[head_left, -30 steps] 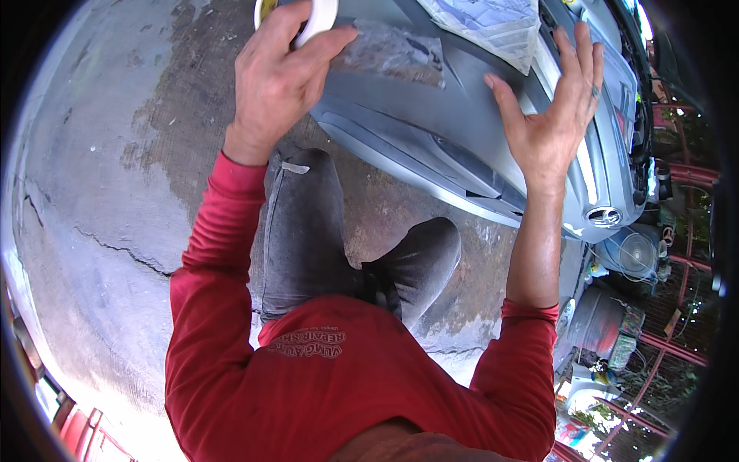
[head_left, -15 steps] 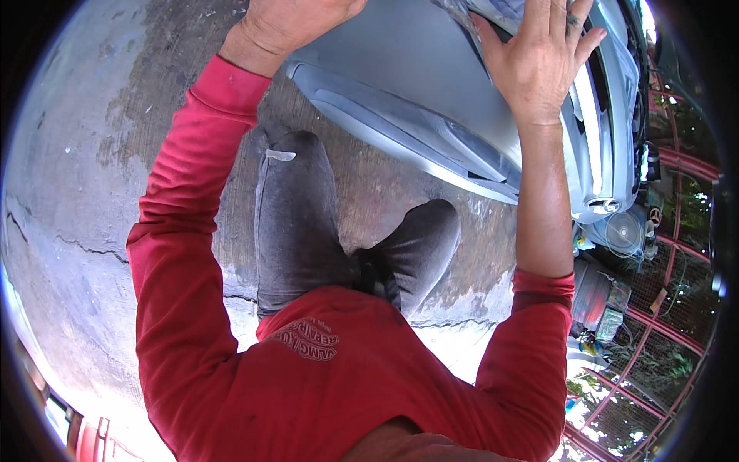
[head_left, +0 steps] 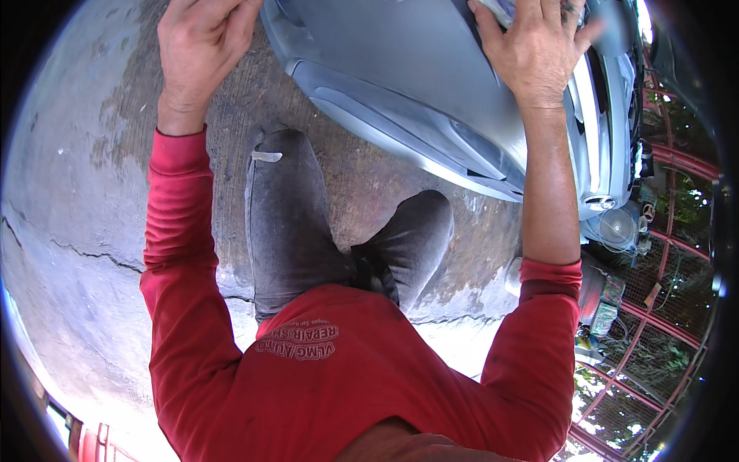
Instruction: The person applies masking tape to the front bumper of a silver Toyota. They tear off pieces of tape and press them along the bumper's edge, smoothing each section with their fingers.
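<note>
A silver-blue car bumper (head_left: 400, 54) fills the upper middle and right, its lower lip curving above my knees. My right hand (head_left: 535, 61) lies against its upper part with fingers spread, the fingertips partly cut off by the frame's top. Beside the right thumb shows a bit of whitish, crinkled sheet (head_left: 504, 11). My left hand (head_left: 204, 46) is raised over the floor, left of the bumper and apart from it. Its fingers are bent and pressed together, and their tips run out of the picture, so anything in them is hidden.
Stained concrete floor (head_left: 85, 185) with cracks stretches to the left. My bent knees (head_left: 289, 200) are below the bumper, a pale scrap (head_left: 266, 156) on the left one. At right stand a fan-like round object (head_left: 616, 227), assorted items and a red mesh fence (head_left: 654, 308).
My left hand has moved left and slightly down, away from the bumper's edge. The right hand stays spread on the bumper, nearly in place. The view has shifted a little.
</note>
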A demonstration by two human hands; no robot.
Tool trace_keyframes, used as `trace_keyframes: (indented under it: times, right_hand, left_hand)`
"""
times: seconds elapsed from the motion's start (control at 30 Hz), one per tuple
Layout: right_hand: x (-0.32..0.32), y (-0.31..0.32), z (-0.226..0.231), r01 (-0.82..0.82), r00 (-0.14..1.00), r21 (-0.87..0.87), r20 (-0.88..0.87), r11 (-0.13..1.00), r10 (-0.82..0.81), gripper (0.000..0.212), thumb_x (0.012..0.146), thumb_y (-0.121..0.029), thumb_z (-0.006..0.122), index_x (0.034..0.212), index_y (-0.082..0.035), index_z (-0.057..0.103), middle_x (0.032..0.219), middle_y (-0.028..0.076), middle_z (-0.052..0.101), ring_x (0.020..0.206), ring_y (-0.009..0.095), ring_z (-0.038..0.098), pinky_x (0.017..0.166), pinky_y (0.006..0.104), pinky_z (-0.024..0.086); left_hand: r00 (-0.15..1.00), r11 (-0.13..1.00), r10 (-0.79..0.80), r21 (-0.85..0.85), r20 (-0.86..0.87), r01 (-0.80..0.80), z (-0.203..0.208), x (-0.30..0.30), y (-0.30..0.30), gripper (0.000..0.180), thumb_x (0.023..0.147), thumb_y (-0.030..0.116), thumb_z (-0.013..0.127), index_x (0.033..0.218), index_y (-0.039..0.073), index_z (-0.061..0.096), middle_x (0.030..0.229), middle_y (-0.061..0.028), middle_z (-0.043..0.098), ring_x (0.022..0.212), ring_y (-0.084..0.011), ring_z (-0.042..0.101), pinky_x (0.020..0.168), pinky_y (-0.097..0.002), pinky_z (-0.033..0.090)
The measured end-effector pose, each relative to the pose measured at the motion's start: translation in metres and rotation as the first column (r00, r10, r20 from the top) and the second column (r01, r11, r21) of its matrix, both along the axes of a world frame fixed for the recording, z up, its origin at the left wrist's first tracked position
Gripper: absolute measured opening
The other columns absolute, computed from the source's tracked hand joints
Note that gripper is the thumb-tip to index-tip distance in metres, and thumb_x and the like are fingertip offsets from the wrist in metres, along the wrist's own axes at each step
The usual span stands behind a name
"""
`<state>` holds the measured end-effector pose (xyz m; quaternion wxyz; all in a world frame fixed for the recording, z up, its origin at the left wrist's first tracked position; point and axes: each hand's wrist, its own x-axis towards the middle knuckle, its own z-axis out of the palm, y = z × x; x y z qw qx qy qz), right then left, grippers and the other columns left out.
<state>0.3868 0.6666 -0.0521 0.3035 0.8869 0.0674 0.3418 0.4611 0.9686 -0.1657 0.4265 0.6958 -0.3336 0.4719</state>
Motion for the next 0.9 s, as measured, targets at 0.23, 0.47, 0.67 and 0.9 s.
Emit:
trace_keyframes:
  times: [0.23, 0.47, 0.67, 0.9]
  right_hand:
    - [0.008, 0.008, 0.007, -0.056, 0.998, 0.018, 0.001, 0.998, 0.056, 0.105, 0.075, -0.029, 0.086, 0.163, -0.006, 0.033, 0.174, 0.019, 0.018, 0.159, 0.050, 0.014, 0.122, 0.0738, 0.011]
    - [-0.008, -0.047, 0.025, -0.062, 0.990, -0.188, 0.109, 0.980, 0.084, 0.118, 0.074, -0.045, 0.086, 0.167, -0.006, 0.024, 0.175, 0.023, 0.013, 0.161, 0.048, 0.005, 0.122, 0.0748, 0.007]
    - [-0.014, -0.007, 0.021, 0.007, 0.999, -0.053, -0.047, 0.999, -0.010, 0.120, 0.071, -0.031, 0.089, 0.167, -0.006, 0.022, 0.174, 0.023, 0.013, 0.161, 0.047, 0.006, 0.124, 0.0722, 0.006]
    - [-0.039, -0.006, 0.046, -0.137, 0.989, 0.109, -0.037, 0.985, 0.142, 0.108, 0.074, -0.022, 0.087, 0.165, -0.008, 0.030, 0.174, 0.022, 0.018, 0.161, 0.045, 0.012, 0.125, 0.0688, 0.009]
  left_hand:
    - [0.989, 0.998, -0.052, 0.022, -0.140, 0.055, -0.010, -0.005, 0.025, 0.035, 0.074, -0.015, 0.064, 0.102, 0.001, 0.077, 0.114, -0.0188, 0.069, 0.103, -0.0322, 0.069, 0.091, -0.0361, 0.053]
    - [0.985, 0.993, -0.107, -0.052, -0.135, 0.101, -0.015, -0.011, 0.017, 0.036, 0.074, -0.016, 0.063, 0.102, 0.001, 0.077, 0.109, -0.0168, 0.069, 0.099, -0.0307, 0.069, 0.087, -0.0346, 0.052]
    - [0.976, 0.989, -0.147, -0.038, -0.159, 0.143, -0.008, -0.019, 0.004, 0.034, 0.075, -0.015, 0.065, 0.102, 0.000, 0.077, 0.108, -0.0169, 0.068, 0.097, -0.0300, 0.070, 0.085, -0.0336, 0.053]
    - [0.986, 0.989, -0.149, -0.004, 0.073, 0.150, 0.020, -0.021, -0.043, 0.027, 0.075, -0.009, 0.070, 0.098, 0.003, 0.077, 0.102, -0.0152, 0.067, 0.087, -0.0332, 0.070, 0.075, -0.0400, 0.056]
